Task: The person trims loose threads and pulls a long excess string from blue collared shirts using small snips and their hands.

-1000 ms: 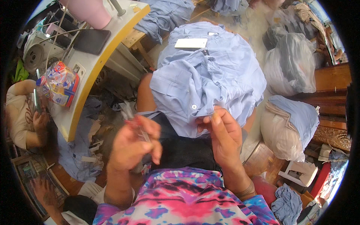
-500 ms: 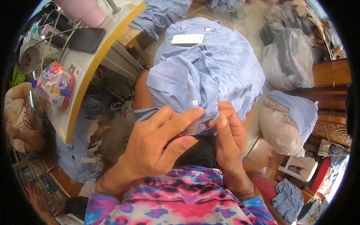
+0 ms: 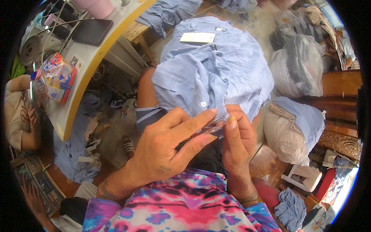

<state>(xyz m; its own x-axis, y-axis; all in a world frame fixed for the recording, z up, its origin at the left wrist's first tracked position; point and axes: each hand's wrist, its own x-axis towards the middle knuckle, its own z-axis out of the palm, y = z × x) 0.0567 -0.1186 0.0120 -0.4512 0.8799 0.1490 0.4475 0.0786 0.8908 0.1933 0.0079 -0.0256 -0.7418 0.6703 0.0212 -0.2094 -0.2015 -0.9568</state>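
A light blue button-up shirt (image 3: 243,65) lies bunched across my lap, with a white button (image 3: 203,104) showing near my fingers and a pale cardboard tag (image 3: 197,37) on its far part. Thumb and fingers of my right hand (image 3: 238,141) are closed in a pinch on the shirt's near edge. My left hand (image 3: 170,143) is curled around small thread snips (image 3: 211,130), whose metal blades show between thumb and forefinger and point toward the pinched edge. The snips' handle is mostly hidden in the left palm.
On the left, a yellow-edged table (image 3: 83,67) bears a dark phone (image 3: 92,31), a pink tumbler (image 3: 94,7) and a plastic-wrapped packet (image 3: 58,79). Stuffed plastic bags (image 3: 297,65) and a folded cloth bundle (image 3: 293,127) stand at right. Another person's arm (image 3: 29,133) shows far left.
The snips' blades show more plainly between my fingers, and the left thumb and forefinger have shifted slightly right. My right hand keeps its pinch. The whole view has turned a little.
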